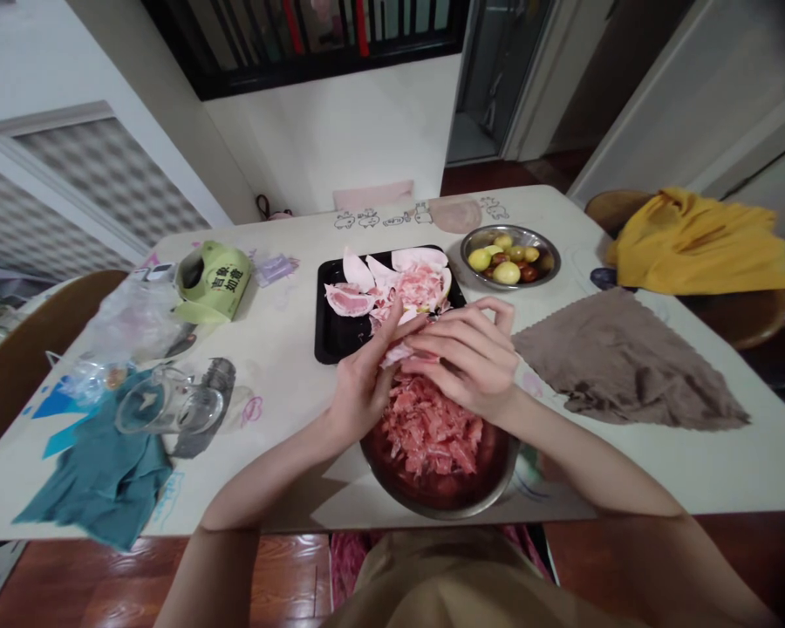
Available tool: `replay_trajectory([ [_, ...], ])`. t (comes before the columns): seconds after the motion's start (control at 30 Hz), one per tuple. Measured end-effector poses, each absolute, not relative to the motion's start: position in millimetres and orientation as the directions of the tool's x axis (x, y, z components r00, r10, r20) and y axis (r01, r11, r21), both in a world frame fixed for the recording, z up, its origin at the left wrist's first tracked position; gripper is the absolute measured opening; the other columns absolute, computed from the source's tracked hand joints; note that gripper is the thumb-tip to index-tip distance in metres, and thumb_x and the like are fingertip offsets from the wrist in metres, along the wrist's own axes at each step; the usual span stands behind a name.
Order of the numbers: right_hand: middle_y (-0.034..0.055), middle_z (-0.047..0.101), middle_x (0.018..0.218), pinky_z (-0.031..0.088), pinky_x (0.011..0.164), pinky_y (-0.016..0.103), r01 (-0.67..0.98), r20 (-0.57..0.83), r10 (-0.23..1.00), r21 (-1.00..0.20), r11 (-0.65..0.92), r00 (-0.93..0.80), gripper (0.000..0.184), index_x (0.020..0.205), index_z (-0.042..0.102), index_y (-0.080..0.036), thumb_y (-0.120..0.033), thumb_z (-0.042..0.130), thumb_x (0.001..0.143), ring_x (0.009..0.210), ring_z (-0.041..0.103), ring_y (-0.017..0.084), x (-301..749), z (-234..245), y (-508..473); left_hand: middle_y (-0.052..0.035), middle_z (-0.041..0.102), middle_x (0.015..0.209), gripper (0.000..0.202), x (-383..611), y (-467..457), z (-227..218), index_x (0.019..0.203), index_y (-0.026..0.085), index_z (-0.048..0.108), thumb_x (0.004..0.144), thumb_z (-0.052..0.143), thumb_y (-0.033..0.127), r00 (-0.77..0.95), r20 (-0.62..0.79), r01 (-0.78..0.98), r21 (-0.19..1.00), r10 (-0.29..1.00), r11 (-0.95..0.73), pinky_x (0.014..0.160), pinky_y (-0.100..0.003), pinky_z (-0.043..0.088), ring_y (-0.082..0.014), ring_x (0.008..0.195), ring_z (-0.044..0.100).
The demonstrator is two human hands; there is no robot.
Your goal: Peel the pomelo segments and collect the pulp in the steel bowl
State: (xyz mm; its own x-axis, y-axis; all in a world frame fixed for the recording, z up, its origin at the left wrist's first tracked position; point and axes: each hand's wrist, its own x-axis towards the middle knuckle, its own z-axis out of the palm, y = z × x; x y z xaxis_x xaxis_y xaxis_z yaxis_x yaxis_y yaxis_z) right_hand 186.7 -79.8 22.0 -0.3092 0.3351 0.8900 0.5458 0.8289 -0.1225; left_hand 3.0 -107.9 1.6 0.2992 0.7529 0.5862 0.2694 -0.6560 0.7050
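My left hand (363, 384) and my right hand (474, 358) meet over the far side of a metal bowl (441, 513). Their fingers are closed round a pomelo segment (398, 353), which they mostly cover. Pinkish-red pomelo flesh (435, 432), torn into pieces, is heaped in the bowl below. Just beyond my hands lies a black tray (329, 342). It carries white peel (357, 269), membrane scraps (419, 283) and another pomelo segment (350, 302).
Right of the tray stands a small metal bowl (556, 266) of yellow and brown fruits. A brown cloth (634, 358) lies at the right. Leftward are a glass pitcher (157, 406), a teal cloth (108, 471), a green wrapper (228, 283) and a clear plastic bag (134, 314).
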Motion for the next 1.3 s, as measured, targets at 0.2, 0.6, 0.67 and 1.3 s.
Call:
replay_trajectory([
  [0.2,-0.0084,0.081,0.091,0.04,0.085,0.041,0.604,0.905,0.23,0.037,0.796,-0.358,0.011,0.098,0.074,-0.033,-0.024,0.07,0.095,0.081,0.072,0.016,191,17,-85,-0.0063,0.058,0.151,0.068,3,-110,3,0.162,0.032,0.024,0.102,0.047,0.01,0.301,0.577,0.254,0.719,0.759,-0.647,0.121,-0.046,0.047,-0.0219,0.139,0.058],
  [0.6,-0.0049,0.079,0.08,0.041,0.085,0.039,0.609,0.925,0.318,-0.133,0.782,-0.207,0.011,0.088,0.069,-0.023,-0.015,0.064,0.094,0.072,0.072,0.013,181,16,-90,-0.0095,0.059,0.149,0.063,4,-108,-4,0.16,0.023,0.032,0.1,0.044,0.005,0.313,0.674,0.266,0.614,0.669,-0.743,0.118,-0.038,0.05,-0.0196,0.137,0.06],
  [0.67,-0.0061,0.079,0.081,0.041,0.088,0.039,0.6,0.918,0.326,-0.133,0.789,-0.225,0.01,0.09,0.07,-0.024,-0.017,0.065,0.094,0.074,0.072,0.013,182,17,-87,-0.0094,0.06,0.149,0.064,5,-108,-2,0.161,0.023,0.031,0.101,0.044,0.006,0.303,0.665,0.282,0.621,0.682,-0.731,0.118,-0.039,0.05,-0.0198,0.136,0.06],
  [1.3,-0.0017,0.08,0.092,0.046,0.083,0.037,0.586,0.91,0.29,-0.067,0.808,-0.296,0.01,0.102,0.073,-0.024,-0.02,0.067,0.094,0.084,0.071,0.016,181,10,-96,-0.0046,0.053,0.155,0.072,4,-111,-3,0.164,0.027,0.015,0.1,0.038,0.004,0.368,0.694,0.456,0.445,0.618,-0.771,0.113,-0.037,0.055,-0.0209,0.138,0.059],
])
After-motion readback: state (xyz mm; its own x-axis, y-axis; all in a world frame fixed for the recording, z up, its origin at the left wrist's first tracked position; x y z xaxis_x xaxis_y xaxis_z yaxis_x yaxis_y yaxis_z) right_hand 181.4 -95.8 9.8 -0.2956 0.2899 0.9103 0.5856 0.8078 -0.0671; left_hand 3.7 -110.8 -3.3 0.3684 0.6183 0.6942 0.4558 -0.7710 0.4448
